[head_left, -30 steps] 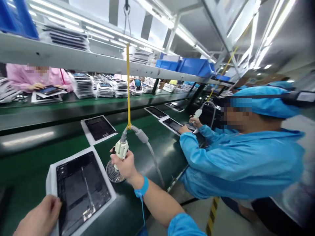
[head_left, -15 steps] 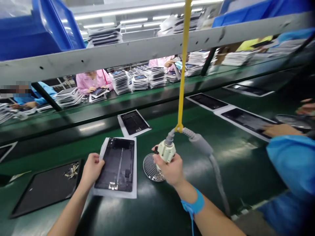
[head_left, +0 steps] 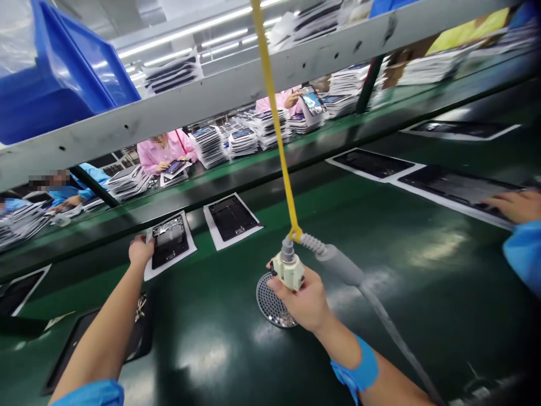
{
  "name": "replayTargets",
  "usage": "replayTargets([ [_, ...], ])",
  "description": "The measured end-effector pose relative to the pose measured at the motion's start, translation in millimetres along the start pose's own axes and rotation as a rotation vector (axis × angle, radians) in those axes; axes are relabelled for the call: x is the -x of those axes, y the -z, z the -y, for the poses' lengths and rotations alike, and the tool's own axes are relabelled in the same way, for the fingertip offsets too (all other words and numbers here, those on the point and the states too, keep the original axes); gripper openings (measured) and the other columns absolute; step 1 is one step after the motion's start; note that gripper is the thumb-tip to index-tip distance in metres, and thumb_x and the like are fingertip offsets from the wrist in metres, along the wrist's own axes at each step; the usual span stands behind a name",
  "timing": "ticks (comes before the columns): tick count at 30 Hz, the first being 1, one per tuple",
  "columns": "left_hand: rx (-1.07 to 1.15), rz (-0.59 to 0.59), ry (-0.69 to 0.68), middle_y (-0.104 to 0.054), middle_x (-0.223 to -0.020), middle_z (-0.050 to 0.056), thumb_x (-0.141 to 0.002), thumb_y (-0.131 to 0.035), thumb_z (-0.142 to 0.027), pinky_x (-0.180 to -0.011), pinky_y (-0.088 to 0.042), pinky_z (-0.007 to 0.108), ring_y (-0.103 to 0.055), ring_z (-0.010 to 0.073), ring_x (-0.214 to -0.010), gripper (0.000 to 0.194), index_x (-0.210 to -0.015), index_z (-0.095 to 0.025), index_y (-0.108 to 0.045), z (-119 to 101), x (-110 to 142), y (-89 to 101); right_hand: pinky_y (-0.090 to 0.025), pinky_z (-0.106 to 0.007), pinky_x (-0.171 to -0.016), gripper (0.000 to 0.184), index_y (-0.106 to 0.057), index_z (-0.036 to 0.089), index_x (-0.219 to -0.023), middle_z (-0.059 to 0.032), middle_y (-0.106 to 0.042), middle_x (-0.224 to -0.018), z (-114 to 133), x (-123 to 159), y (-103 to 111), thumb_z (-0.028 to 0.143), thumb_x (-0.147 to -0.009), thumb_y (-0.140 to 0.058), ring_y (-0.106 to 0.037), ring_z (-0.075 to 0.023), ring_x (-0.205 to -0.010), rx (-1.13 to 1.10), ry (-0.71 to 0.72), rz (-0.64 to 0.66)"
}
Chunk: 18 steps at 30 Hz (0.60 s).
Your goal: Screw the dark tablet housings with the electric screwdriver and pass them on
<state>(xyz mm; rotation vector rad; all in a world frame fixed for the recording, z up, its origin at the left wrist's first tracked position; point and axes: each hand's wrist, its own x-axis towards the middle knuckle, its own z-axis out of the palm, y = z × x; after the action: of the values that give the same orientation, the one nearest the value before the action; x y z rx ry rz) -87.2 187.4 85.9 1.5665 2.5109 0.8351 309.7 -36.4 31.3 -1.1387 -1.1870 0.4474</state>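
My right hand (head_left: 305,298) is closed around a cream electric screwdriver (head_left: 288,269) that hangs from a yellow coiled cord (head_left: 274,118), with a grey cable (head_left: 359,282) trailing right. Just under it a round perforated metal dish (head_left: 271,304) lies on the green belt (head_left: 380,248). My left hand (head_left: 141,250) reaches far forward and grips the left edge of a white sheet carrying a dark tablet housing (head_left: 169,241). A second housing on a sheet (head_left: 231,217) lies just right of it.
A black tray (head_left: 80,344) with small screws sits at my lower left. More housings on sheets (head_left: 422,175) lie to the right, where a co-worker's hand (head_left: 513,206) in a blue sleeve rests. A grey shelf with blue bins (head_left: 51,79) runs overhead; people in pink work behind stacks.
My left hand has pushed the housing on its sheet away from me, up onto the far part of the belt. My right hand kept hold of the screwdriver; the view tilted left.
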Motion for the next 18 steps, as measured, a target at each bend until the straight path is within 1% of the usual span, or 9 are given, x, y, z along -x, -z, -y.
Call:
replayTargets([
  [2, -0.145, 0.116, -0.189, -0.073, -0.114, 0.023, -0.085, -0.063, -0.026, -0.1, -0.051, 0.047, -0.067, 0.039, -0.116, 0.026, -0.105, -0.011, -0.068, -23.5, 14.5, -13.6, -0.065, -0.036, -0.071, 0.034, -0.077, 0.023, -0.082, -0.0101, -0.08, -0.084, 1.7, 0.1, -0.7, 0.057, -0.082, -0.077, -0.078, -0.0293, -0.082, 0.011, 0.007, -0.013],
  [4, -0.171, 0.287, -0.41, -0.075, -0.117, 0.016, -0.087, -0.062, -0.025, -0.105, -0.05, 0.039, -0.068, 0.0316, -0.117, 0.024, -0.107, -0.016, -0.072, -53.0, 40.5, -34.6, -0.066, -0.037, -0.074, 0.034, -0.078, 0.023, -0.085, -0.0099, -0.081, -0.086, 2.0, -0.7, -0.3, 0.057, -0.083, -0.077, -0.078, -0.0282, -0.081, 0.016, 0.032, -0.014],
  [6, -0.184, 0.477, -0.739, -0.073, -0.123, 0.011, -0.09, -0.061, -0.024, -0.109, -0.048, 0.034, -0.067, 0.0258, -0.12, 0.026, -0.112, -0.02, -0.074, -84.4, 71.2, -57.8, -0.066, -0.036, -0.076, 0.033, -0.078, 0.023, -0.086, -0.0096, -0.081, -0.087, 1.4, -1.8, 0.6, 0.055, -0.083, -0.077, -0.078, -0.0271, -0.08, 0.025, 0.049, -0.011],
  [7, -0.215, 0.523, -0.865, -0.072, -0.126, 0.011, -0.092, -0.06, -0.024, -0.109, -0.048, 0.033, -0.067, 0.0245, -0.12, 0.027, -0.115, -0.02, -0.074, -99.3, 85.8, -68.6, -0.066, -0.036, -0.075, 0.032, -0.078, 0.022, -0.086, -0.0094, -0.081, -0.087, 1.1, -2.3, 0.9, 0.054, -0.083, -0.077, -0.078, -0.0267, -0.078, 0.027, 0.052, -0.009],
  [9, -0.348, 0.56, -1.019, -0.07, -0.127, 0.013, -0.095, -0.058, -0.023, -0.107, -0.051, 0.033, -0.068, 0.024, -0.119, 0.028, -0.119, -0.019, -0.073, -124.6, 110.0, -86.4, -0.065, -0.034, -0.071, 0.031, -0.077, 0.022, -0.084, -0.0091, -0.081, -0.085, 0.8, -2.9, 0.9, 0.053, -0.083, -0.077, -0.078, -0.0264, -0.076, 0.029, 0.04, -0.005],
  [11, -0.471, 0.557, -1.06, -0.07, -0.123, 0.016, -0.096, -0.057, -0.02, -0.103, -0.053, 0.035, -0.069, 0.0256, -0.116, 0.027, -0.117, -0.017, -0.072, -141.9, 125.2, -98.8, -0.064, -0.034, -0.067, 0.03, -0.076, 0.023, -0.083, -0.0087, -0.08, -0.081, 1.2, -2.8, -0.1, 0.053, -0.083, -0.077, -0.077, -0.0274, -0.076, 0.028, 0.007, -0.01],
  [13, -0.531, 0.546, -1.057, -0.07, -0.119, 0.018, -0.096, -0.053, -0.015, -0.099, -0.055, 0.038, -0.069, 0.0279, -0.114, 0.027, -0.116, -0.014, -0.071, -152.1, 131.7, -106.9, -0.063, -0.034, -0.065, 0.03, -0.076, 0.024, -0.083, -0.0083, -0.078, -0.077, 1.7, -2.8, -1.5, 0.053, -0.082, -0.077, -0.077, -0.0288, -0.078, 0.025, -0.023, -0.019],
  [16, -0.572, 0.538, -1.045, -0.07, -0.116, 0.021, -0.093, -0.046, -0.006, -0.096, -0.055, 0.04, -0.07, 0.0292, -0.111, 0.033, -0.117, -0.009, -0.068, -160.3, 130.5, -112.5, -0.062, -0.032, -0.064, 0.028, -0.074, 0.023, -0.08, -0.0078, -0.077, -0.074, 1.1, -3.6, -3.0, 0.051, -0.082, -0.076, -0.076, -0.0283, -0.078, 0.017, -0.025, 0.004],
  [18, -0.59, 0.55, -1.049, -0.071, -0.115, 0.021, -0.091, -0.046, -0.004, -0.095, -0.055, 0.039, -0.071, 0.0288, -0.109, 0.033, -0.115, -0.009, -0.068, -164.0, 127.0, -110.0, -0.061, -0.031, -0.063, 0.027, -0.073, 0.023, -0.08, -0.0077, -0.077, -0.076, -0.9, -5.0, -3.2, 0.049, -0.083, -0.075, -0.076, -0.0267, -0.078, 0.023, -0.008, 0.031],
])
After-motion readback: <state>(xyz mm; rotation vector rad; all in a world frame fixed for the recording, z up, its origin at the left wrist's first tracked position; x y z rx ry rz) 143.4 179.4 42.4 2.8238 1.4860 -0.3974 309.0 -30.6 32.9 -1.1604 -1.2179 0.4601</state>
